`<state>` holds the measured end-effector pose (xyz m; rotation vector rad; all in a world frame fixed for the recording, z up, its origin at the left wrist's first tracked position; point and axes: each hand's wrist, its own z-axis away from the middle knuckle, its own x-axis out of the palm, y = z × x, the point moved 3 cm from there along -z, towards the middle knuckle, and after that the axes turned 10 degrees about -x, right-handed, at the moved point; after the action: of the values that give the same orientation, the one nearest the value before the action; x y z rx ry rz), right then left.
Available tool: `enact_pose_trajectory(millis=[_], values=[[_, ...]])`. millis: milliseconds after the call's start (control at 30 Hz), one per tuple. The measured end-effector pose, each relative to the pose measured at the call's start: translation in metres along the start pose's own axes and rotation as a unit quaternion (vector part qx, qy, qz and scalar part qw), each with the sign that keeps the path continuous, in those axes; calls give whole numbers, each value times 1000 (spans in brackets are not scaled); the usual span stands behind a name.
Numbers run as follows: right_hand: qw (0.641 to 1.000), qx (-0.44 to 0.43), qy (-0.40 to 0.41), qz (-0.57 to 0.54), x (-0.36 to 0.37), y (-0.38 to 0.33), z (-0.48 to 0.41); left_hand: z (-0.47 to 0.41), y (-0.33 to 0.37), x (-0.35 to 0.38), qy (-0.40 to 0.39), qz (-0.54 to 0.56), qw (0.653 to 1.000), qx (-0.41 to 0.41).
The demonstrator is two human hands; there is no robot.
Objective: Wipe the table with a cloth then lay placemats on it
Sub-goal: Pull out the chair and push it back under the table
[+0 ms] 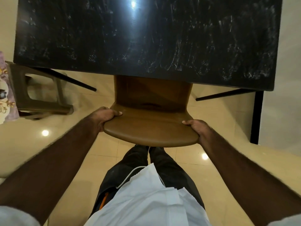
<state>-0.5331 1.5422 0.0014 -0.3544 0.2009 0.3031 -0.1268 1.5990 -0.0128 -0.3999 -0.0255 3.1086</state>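
We look straight down on a black table [146, 38] that fills the upper part of the frame from left to right. Its glossy top carries pale streaks and smears, thickest toward the right side and along the lower edge, and a bright lamp reflection [132, 7] sits near the top centre. Two thin dark table legs [73, 80] slant out beneath its lower edge, one on each side.

At the centre, a brown chair [151, 132] stands with its seat tucked under the table's lower edge and its curved backrest toward us. Our left hand [104, 116] grips the left end of the backrest, thumb lying on the top surface and fingers wrapped round the edge, out of sight. Our right hand [197, 129] grips the right end in the same way, thumb on top and fingers curled beneath. Both arms are stretched forward.

At the left, near the table's corner, a brown plastic stool [42, 103] stands on the shiny beige tiled floor [65, 144]. A flowery patterned thing [6, 88] shows at the far left edge; we cannot tell what it is. In the lower centre we see a white shirt [146, 201], dark trousers [167, 163] and a white cord [128, 175].
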Motion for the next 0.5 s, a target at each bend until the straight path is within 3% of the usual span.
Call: enact_pose_trajectory(millis=[500], values=[[1000,-19,-4,-2,-13,-11,-14,11,8,13,0,46,999,7]])
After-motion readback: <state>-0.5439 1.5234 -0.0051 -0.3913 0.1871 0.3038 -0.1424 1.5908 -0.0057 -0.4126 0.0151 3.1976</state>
